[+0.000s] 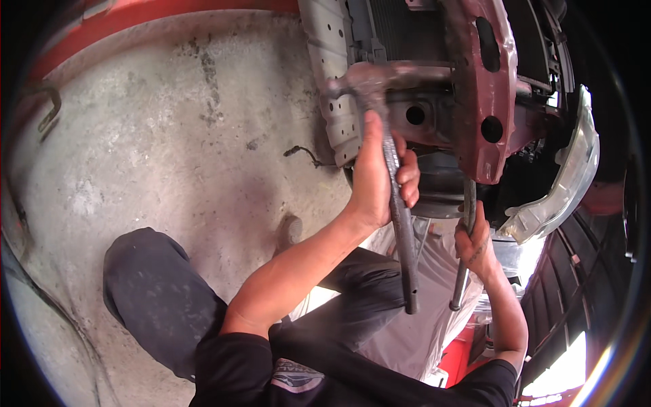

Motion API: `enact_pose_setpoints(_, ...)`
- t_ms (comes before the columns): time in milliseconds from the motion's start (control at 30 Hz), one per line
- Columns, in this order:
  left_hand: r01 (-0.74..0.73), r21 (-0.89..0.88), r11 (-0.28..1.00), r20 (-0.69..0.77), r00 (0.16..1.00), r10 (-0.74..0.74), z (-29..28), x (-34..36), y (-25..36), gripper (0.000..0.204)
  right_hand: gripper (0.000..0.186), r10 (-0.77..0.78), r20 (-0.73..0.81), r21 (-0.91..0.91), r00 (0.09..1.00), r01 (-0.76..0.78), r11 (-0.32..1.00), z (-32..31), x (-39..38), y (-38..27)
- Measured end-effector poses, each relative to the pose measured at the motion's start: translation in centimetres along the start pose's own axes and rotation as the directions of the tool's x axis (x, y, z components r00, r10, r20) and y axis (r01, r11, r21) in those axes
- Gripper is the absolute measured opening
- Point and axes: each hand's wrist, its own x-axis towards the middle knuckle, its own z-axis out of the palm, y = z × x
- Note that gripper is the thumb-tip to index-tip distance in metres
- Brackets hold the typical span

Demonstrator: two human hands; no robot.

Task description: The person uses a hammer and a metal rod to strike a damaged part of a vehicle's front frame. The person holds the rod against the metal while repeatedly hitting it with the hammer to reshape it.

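My left hand (pixel 380 176) grips the dark metal handle of a hammer (pixel 407 264), its blurred head raised over the front structure of a car (pixel 413 112). Lower right, my right hand (pixel 475 241) is wrapped round a long metal bar (pixel 459 295) that reaches up to the pink upright panel (pixel 485 102) with oval holes; whether its upper end touches the panel is unclear. A grey perforated strip (pixel 322 41) runs beside the radiator area at the top. A clear headlight housing (pixel 563 183) sits right of the pink panel.
I am low on a concrete floor (pixel 156 136), knees bent. A red beam (pixel 135 7) runs along the top left, and cables or hoses (pixel 51 112) lie at the left and near the car. A pale sheet (pixel 434 339) and red objects (pixel 454 359) are at the lower right.
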Motion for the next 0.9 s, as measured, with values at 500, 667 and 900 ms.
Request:
enact_pose_setpoints(500, 0.028, -0.075, 0.997, 0.037, 0.999, -0.025, -0.7, 1.1, -2.1, 0.066, 0.046, 0.083, 0.107, 0.014, 0.991, -0.085, 0.996, -0.4, 0.2, -0.4)
enact_pose_setpoints(667, 0.283, -0.107, 0.953, 0.147, 0.953, -0.266, -1.6, 2.7, -2.5, 0.066, 0.046, 0.067, 0.1, 0.007, 0.993, -0.068, 0.998, -0.6, 0.1, 0.9)
enact_pose_setpoints(900, 0.072, -0.123, 0.99, 0.173, 0.984, -0.05, -0.5, 1.4, -1.5, 0.066, 0.052, -0.001, 0.138, -0.051, 0.99, 0.008, 0.999, -0.4, 0.5, 1.9)
